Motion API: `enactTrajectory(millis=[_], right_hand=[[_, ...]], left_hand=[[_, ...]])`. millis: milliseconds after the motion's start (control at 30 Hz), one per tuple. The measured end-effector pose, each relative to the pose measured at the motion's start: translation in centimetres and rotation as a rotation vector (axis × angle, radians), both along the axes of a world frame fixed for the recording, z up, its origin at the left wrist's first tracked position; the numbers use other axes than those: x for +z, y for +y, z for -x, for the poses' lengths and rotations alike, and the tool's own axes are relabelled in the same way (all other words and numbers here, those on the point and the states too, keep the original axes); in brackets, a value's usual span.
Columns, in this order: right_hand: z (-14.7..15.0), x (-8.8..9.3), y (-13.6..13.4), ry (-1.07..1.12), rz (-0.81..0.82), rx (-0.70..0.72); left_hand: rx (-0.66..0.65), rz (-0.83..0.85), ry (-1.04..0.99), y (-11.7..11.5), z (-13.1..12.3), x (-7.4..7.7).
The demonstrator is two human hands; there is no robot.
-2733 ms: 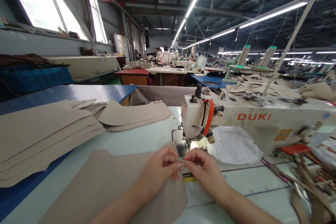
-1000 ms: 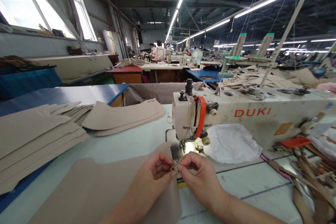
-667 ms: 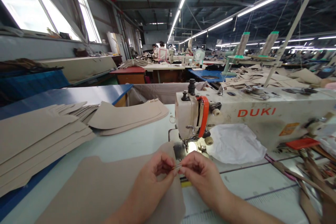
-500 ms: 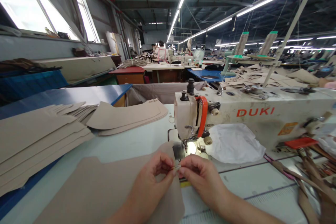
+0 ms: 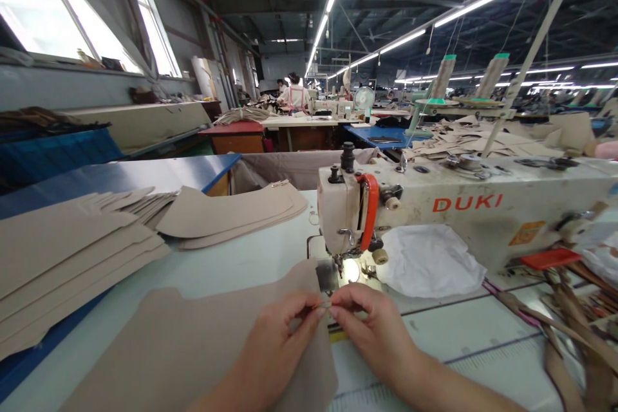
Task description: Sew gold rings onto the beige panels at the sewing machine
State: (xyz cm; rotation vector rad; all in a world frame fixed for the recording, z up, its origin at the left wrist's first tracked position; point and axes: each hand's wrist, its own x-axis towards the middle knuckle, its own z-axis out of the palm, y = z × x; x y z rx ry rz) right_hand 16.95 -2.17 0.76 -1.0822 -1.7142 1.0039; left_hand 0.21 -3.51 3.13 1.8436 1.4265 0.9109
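A tiny pale bit [image 5: 325, 304] is held b/w the two hands at near ctr, just in front of the sewing machine's [image 5: 410, 196] needle area; too small to ID. One end is pinched b/w thumb & forefinger of the left hand [image 5: 280, 341], the other b/w thumb & forefinger of the right hand [image 5: 374, 325]; fingertips are nearly touching. The other fingers are mostly hidden, so their state can't be told.

A beige panel [image 5: 178, 341] is laid flat at near left on the pale worktop [image 5: 251, 261], partly covered by the left hand & forearm; its far right corner is set right by the lit needle plate.

A lg. stack of beige pcs [image 5: 62, 251] is seen at left, w/ a smaller curved stack [image 5: 236, 212] placed just right of it. Under the machine arm, crumpled white material [image 5: 429, 261] is tucked. Brown straps [image 5: 567, 367] are bunched at near right, w/ a red tray [image 5: 550, 259] set beyond them. Two thread cones [image 5: 443, 79] are mounted on the far right, & a person [image 5: 295, 96] is seen at far ctr.
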Motion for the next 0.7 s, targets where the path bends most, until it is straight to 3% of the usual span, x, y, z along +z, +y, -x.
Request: enactTrajectory(millis=[133,300,400,533,700], right_hand=[[-0.2,0.0,0.0,-0.053,-0.073,0.005],[-0.3,0.1,0.1,-0.088,-0.016,0.062],[-0.3,0.1,0.4,-0.032,0.059,0.055],[-0.7,0.5,0.8,0.026,0.23,0.015],[-0.8,1.2,1.4,0.086,0.509,0.034]], left_hand=[[-0.022,-0.044,0.032,-0.1,0.0,-0.2],[-0.108,-0.074,0.207,0.3,0.8,-0.1],[-0.044,-0.134,0.342,1.6,2.3,-0.2],[-0.011,-0.232,0.543,2.7,3.6,-1.5],[-0.083,-0.31,0.571,1.1,2.5,-3.1]])
